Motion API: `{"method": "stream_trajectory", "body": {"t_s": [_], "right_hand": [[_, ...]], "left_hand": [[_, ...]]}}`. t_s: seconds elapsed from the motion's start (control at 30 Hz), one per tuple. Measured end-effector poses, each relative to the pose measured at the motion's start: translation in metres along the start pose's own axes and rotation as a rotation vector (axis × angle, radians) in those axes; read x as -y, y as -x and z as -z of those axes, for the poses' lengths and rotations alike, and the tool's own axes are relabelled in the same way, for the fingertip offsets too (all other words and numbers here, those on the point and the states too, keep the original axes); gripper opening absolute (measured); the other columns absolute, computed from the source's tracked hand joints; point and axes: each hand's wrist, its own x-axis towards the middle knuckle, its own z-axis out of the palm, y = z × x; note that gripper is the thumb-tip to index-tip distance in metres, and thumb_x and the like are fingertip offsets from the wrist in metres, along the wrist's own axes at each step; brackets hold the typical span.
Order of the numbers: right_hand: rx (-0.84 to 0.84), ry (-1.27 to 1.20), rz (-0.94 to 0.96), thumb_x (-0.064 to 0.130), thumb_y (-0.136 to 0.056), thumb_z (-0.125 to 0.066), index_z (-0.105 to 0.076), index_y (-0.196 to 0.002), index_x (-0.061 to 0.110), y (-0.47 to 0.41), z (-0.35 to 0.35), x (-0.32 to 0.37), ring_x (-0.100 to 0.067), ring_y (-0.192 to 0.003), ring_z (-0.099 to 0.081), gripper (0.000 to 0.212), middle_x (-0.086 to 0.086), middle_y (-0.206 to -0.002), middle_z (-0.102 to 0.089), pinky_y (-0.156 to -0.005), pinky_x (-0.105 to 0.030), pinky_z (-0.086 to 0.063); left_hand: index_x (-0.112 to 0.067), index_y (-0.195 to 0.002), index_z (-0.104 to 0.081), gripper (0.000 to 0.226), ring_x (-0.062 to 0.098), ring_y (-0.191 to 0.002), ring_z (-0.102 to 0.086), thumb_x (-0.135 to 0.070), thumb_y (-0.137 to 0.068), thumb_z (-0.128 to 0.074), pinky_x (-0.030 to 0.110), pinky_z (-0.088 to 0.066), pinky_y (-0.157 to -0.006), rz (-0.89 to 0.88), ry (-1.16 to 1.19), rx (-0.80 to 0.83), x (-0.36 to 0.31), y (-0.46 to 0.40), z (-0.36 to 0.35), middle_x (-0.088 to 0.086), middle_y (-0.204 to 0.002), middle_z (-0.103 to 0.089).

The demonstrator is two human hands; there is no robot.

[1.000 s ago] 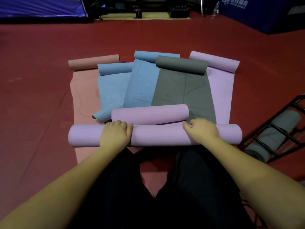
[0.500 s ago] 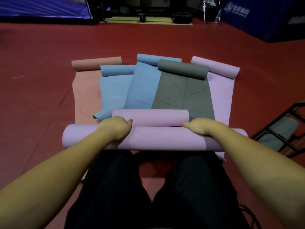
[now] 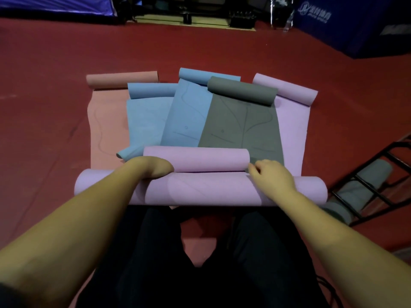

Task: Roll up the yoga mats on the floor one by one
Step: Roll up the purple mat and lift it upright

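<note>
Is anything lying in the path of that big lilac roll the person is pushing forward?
Yes. A shorter lilac rolled mat lies right against the far side of the big lilac roll, between the left hand and the right hand. Beyond it lie the grey mat and blue mats.

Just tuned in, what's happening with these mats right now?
A person kneels on the red floor, both hands on a large rolled lilac yoga mat nearest them. The left hand and right hand curl over its far edge, against a smaller lilac roll. Beyond, blue, grey and salmon mats lie partly unrolled.
</note>
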Motion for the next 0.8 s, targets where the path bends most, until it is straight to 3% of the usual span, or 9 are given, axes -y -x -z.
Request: {"method": "stream_trajectory", "body": {"t_s": [0.1, 0.2, 0.3, 0.37, 0.43, 0.5, 0.63, 0.8], "right_hand": [[-0.059, 0.024, 0.046, 0.050, -0.095, -0.045, -0.066, -0.085, 0.012, 0.025, -0.011, -0.001, -0.029, -0.095, -0.055, 0.044, -0.007, -0.089, -0.065, -0.077, -0.038, -0.044], [-0.119, 0.153, 0.081, 0.056, -0.090, -0.036, -0.066, -0.083, 0.012, 0.038, -0.023, 0.002, -0.033, -0.081, -0.060, 0.054, -0.009, -0.080, -0.066, -0.076, -0.039, -0.045], [-0.111, 0.149, 0.057, 0.057, -0.087, -0.032, -0.064, -0.074, 0.012, 0.032, -0.025, 0.002, -0.034, -0.075, -0.060, 0.056, -0.008, -0.074, -0.065, -0.072, -0.039, -0.044], [-0.085, 0.153, 0.046, 0.059, -0.085, -0.025, -0.063, -0.073, 0.013, 0.025, -0.024, 0.003, -0.033, -0.077, -0.059, 0.061, -0.008, -0.075, -0.065, -0.071, -0.038, -0.041], [-0.074, 0.173, 0.044, 0.061, -0.084, -0.019, -0.064, -0.077, 0.013, 0.019, -0.023, 0.005, -0.032, -0.083, -0.059, 0.066, -0.008, -0.080, -0.067, -0.073, -0.038, -0.038], [-0.083, 0.195, 0.042, 0.059, -0.089, -0.027, -0.067, -0.082, 0.013, 0.015, -0.024, 0.005, -0.031, -0.088, -0.059, 0.061, -0.007, -0.085, -0.068, -0.075, -0.038, -0.037], [-0.072, 0.210, 0.023, 0.053, -0.095, -0.038, -0.070, -0.091, 0.013, 0.011, -0.024, 0.006, -0.031, -0.095, -0.059, 0.051, -0.009, -0.094, -0.070, -0.080, -0.037, -0.039], [0.053, 0.170, -0.030, 0.055, -0.096, -0.034, -0.072, -0.099, 0.017, -0.003, -0.019, 0.006, -0.032, -0.100, -0.062, 0.054, -0.010, -0.105, -0.070, -0.079, -0.034, -0.043]], "left_hand": [[-0.008, -0.095, -0.071, 0.025, 0.024, -0.082, -0.068, -0.029, -0.088, -0.059, 0.030, -0.048, -0.066, 0.064, 0.029, 0.157, -0.002, -0.002, 0.008, 0.010, -0.088, -0.073], [-0.004, -0.102, -0.075, 0.035, 0.028, -0.088, -0.073, -0.031, -0.081, -0.065, 0.034, -0.056, -0.079, 0.103, 0.013, 0.301, -0.004, -0.010, 0.011, 0.013, -0.093, -0.076], [-0.006, -0.107, -0.074, 0.038, 0.028, -0.093, -0.072, -0.034, -0.083, -0.064, 0.034, -0.054, -0.081, 0.104, 0.058, 0.264, -0.004, -0.016, 0.006, 0.012, -0.100, -0.076], [-0.010, -0.121, -0.068, 0.044, 0.028, -0.113, -0.064, -0.042, -0.093, -0.057, 0.035, -0.048, -0.092, 0.034, 0.015, 0.077, -0.006, -0.017, 0.002, 0.012, -0.125, -0.068], [-0.012, -0.132, -0.060, 0.052, 0.030, -0.129, -0.050, -0.049, -0.101, -0.039, 0.038, -0.038, -0.105, -0.088, -0.187, -0.196, -0.006, -0.018, -0.002, 0.012, -0.144, -0.053], [-0.014, -0.120, -0.065, 0.050, 0.032, -0.118, -0.054, -0.045, -0.104, -0.029, 0.038, -0.042, -0.094, -0.179, -0.287, -0.413, -0.003, -0.015, -0.009, 0.013, -0.131, -0.059], [-0.009, -0.093, -0.068, 0.050, 0.035, -0.095, -0.061, -0.041, -0.103, -0.031, 0.038, -0.047, -0.078, -0.267, -0.243, -0.726, 0.007, -0.007, -0.032, 0.015, -0.103, -0.067], [-0.010, -0.073, -0.063, 0.059, 0.037, -0.074, -0.062, -0.056, -0.090, -0.029, 0.043, -0.044, -0.073, -0.385, -0.331, -0.852, 0.029, 0.000, -0.075, 0.013, -0.075, -0.063]]}}
